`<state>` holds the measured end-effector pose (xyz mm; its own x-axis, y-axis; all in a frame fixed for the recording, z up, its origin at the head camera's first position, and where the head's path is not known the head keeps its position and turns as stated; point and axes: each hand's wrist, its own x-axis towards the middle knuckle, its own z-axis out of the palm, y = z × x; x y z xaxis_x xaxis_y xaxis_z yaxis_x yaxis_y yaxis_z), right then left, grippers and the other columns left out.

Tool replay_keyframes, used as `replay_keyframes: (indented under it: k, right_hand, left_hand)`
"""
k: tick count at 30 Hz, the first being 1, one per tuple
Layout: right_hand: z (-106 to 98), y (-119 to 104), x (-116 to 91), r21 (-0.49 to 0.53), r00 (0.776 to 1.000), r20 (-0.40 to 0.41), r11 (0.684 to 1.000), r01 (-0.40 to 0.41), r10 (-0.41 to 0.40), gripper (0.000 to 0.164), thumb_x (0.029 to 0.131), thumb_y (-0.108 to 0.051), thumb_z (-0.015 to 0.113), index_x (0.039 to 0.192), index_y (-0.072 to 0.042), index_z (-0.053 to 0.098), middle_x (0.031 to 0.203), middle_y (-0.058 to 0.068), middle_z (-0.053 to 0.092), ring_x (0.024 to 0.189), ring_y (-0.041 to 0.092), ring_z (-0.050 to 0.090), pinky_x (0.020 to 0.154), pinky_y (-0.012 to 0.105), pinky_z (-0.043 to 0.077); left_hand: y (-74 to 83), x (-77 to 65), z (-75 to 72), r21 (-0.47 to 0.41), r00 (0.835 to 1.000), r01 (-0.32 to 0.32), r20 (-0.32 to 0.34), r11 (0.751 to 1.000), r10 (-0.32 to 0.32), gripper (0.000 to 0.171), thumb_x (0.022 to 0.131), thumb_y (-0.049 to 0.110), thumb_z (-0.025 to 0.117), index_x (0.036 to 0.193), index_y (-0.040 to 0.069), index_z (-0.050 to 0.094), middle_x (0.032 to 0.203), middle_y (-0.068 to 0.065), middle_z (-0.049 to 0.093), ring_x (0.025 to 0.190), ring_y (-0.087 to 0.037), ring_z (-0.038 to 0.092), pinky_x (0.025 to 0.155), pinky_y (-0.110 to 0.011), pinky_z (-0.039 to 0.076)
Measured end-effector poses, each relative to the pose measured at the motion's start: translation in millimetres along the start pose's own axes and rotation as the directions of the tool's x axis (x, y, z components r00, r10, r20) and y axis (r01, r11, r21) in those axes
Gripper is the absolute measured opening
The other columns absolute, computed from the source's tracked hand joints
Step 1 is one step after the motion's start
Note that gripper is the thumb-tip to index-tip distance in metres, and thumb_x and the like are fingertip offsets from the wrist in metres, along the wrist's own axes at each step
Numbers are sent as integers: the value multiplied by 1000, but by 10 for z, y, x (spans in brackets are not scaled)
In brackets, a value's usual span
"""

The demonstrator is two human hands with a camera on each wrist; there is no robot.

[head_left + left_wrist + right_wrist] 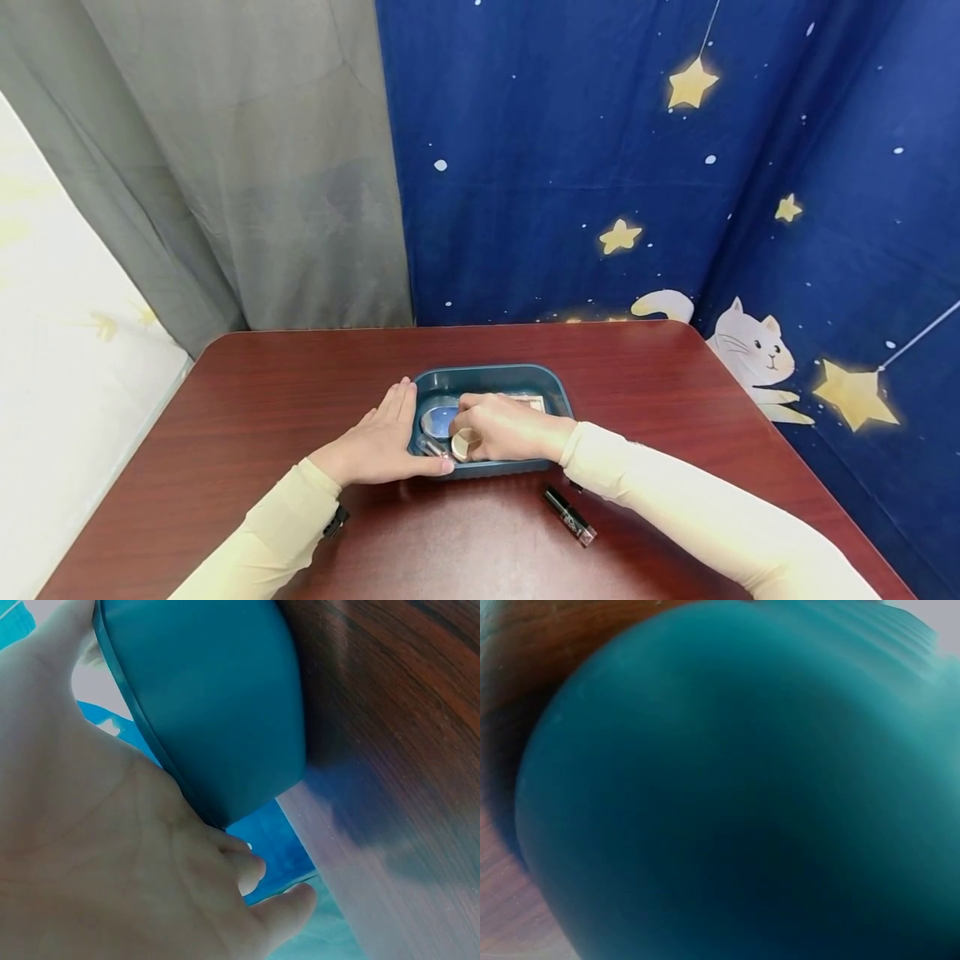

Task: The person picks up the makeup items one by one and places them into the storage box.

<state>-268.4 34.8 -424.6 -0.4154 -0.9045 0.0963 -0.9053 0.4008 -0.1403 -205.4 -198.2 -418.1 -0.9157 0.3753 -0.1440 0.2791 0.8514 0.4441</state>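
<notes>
A dark teal plastic bin (495, 469) stands on the table with several small items in it. My left hand (378, 442) lies flat against the bin's left end, fingers straight and the thumb along the front rim. In the left wrist view the palm of that hand meets the bin's outer wall (217, 697). My right hand (506, 427) reaches down inside the bin, its fingers curled at a round cream-coloured case (463, 444); the fingertips are partly hidden. Beside it lie a round blue-faced item (438, 422) and a small clear tube (433, 448).
A black lip gloss tube (570, 517) with a clear end lies on the reddish-brown table (645, 383), in front of the bin. A pale card-like item (536, 402) is inside the bin at the right. Behind the table hang grey and blue curtains (540, 167).
</notes>
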Motion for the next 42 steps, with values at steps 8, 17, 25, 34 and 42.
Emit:
replay_keyframes:
  k: [8, 17, 25, 34, 42]
  right_hand:
    - [17, 25, 7, -39, 1000, 10, 999, 0, 0, 35, 81, -28, 86, 113, -20, 76, 99, -4, 60, 81, 3, 54, 70, 15, 47]
    - [32, 47, -8, -15, 1000, -4, 1000, 4, -4, 34, 81, -27, 86, 112, -21, 75, 98, -4, 60, 80, 2, 53, 70, 14, 47]
    - [22, 49, -21, 1, 1000, -11, 1000, -9, 9, 29, 80, -27, 86, 107, -23, 76, 98, -5, 60, 80, 2, 53, 69, 17, 46]
    - [-82, 23, -42, 24, 999, -11, 999, -47, 47, 34, 84, -31, 82, 116, -21, 75, 105, -3, 61, 83, 4, 56, 71, 18, 48]
    - [-160, -2, -85, 56, 997, -31, 996, -69, 71, 34, 89, -27, 77, 120, -17, 74, 106, 2, 61, 73, 2, 53, 67, 17, 46]
  left_hand:
    - [16, -10, -18, -8, 1000, -11, -9, 1000, 11, 130, 80, 78, 64, 158, -6, 3, 166, -20, -3, 153, -37, -1, 116, -61, 17]
    - [23, 1, -17, -3, 1000, 7, 11, 1000, -7, 131, 79, 79, 63, 159, -4, 2, 167, -18, -6, 153, -36, -2, 116, -62, 18]
    - [25, -10, -21, -9, 1000, 2, 11, 1000, -1, 131, 78, 80, 62, 159, -5, 3, 167, -19, -4, 153, -36, -2, 116, -61, 18]
    - [24, -11, -21, -14, 1000, 1, 7, 1000, -1, 133, 77, 82, 61, 159, -5, 2, 167, -19, -4, 153, -36, -1, 116, -62, 17]
    - [24, -11, -23, -11, 1000, 20, 12, 1000, -20, 132, 77, 80, 63, 159, -4, 3, 167, -19, -4, 153, -36, -1, 115, -64, 17]
